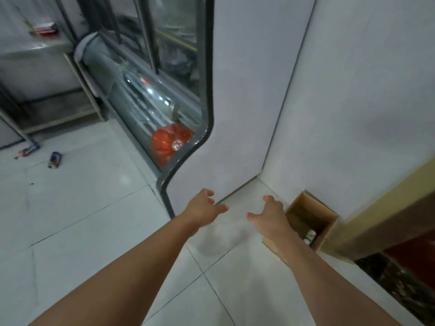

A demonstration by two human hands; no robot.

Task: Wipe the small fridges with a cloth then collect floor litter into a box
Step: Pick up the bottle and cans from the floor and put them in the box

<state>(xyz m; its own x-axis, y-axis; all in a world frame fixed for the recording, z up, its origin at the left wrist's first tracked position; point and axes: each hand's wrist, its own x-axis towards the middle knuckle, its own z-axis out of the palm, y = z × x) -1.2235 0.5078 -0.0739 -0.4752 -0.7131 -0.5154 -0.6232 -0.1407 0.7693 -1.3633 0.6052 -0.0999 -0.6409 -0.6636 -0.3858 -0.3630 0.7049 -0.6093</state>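
An open cardboard box [326, 214] stands on the tiled floor against the white wall at the right, with a can [309, 236] inside it. My right hand [270, 216] hovers just left of the box, fingers spread and empty. My left hand [203, 209] reaches out beside it, also spread and empty, near the bottom corner of the glass display fridge [164, 109]. Litter lies far left on the floor: a dark can [55, 160] on its side and a blue-red wrapper [29, 149].
The curved-glass fridge holds an orange bag [168, 142]. Its white side panel [242, 102] meets the wall in a narrow corner. A metal counter [42, 74] with a low shelf stands at the back left. A wooden and dark stone edge [388, 231] juts in at right.
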